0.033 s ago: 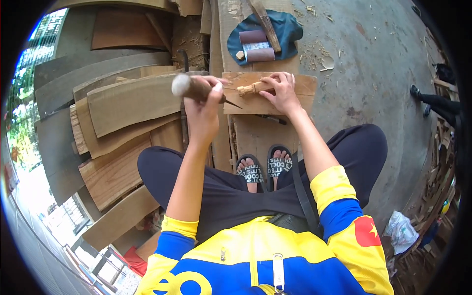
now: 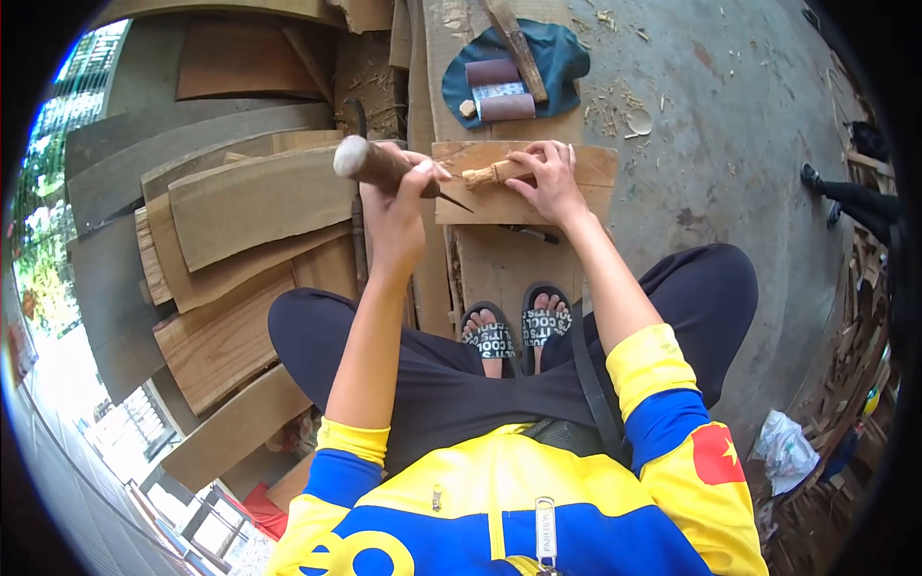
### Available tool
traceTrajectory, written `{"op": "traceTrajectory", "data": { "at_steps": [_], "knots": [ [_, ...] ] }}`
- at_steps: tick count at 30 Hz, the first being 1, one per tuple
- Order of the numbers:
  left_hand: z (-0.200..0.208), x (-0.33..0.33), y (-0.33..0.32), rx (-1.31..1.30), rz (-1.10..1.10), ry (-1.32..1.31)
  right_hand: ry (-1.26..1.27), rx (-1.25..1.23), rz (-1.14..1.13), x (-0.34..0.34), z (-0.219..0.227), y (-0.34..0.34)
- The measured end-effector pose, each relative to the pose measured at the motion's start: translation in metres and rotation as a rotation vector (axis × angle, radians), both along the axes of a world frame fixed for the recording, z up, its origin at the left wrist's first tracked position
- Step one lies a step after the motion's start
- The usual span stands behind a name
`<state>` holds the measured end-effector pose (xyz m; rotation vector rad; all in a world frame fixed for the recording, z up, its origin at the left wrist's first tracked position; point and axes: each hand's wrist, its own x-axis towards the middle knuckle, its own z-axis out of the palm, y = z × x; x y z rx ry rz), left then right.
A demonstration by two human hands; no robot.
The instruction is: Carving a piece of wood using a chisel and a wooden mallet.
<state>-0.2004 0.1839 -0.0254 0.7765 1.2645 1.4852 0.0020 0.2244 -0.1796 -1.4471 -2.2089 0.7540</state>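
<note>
My left hand (image 2: pixel 399 187) is closed around the thick wooden handle of a carving knife (image 2: pixel 373 165). Its pale butt end tilts up to the left, and the narrow dark blade points right and down over the left part of a flat wooden board (image 2: pixel 588 182). Across that board, my right hand (image 2: pixel 552 180) grips a small carved wooden piece (image 2: pixel 485 175) by its right end. The piece lies sideways, with a shaped, notched end facing left toward the knife. A gap separates the blade tip from the carved piece.
Beyond the board lie a dark green cloth (image 2: pixel 461 77), rolls of sandpaper (image 2: pixel 507 106) and a wooden stick (image 2: pixel 519 53). A dark tool (image 2: pixel 533 233) lies at the board's near edge. Stacked planks (image 2: pixel 259 206) fill the left. Shavings (image 2: pixel 615 96) litter the concrete floor (image 2: pixel 691 144).
The knife's butt end has shifted slightly away from me in my left hand. My right hand and the carved piece stay in place.
</note>
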Motion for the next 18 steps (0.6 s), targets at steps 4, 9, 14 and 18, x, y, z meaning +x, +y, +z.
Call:
{"op": "traceTrajectory", "data": {
  "at_steps": [4, 9, 14, 18],
  "knots": [
    [-0.015, 0.006, 0.017, -0.026, 0.041, -0.228, -0.020, 0.055, 0.028, 0.007, -0.008, -0.003],
    [-0.022, 0.020, 0.037, -0.044, 0.058, -0.137, -0.144, 0.185, 0.055, 0.008, -0.009, -0.009],
    [-0.027, 0.034, 0.052, -0.033, 0.063, -0.139, -0.197, 0.224, 0.042, 0.008, -0.012, -0.006],
    [-0.040, 0.035, 0.058, 0.053, 0.006, -0.236, -0.144, 0.230, 0.041, 0.008, -0.018, -0.007]
  ]
}}
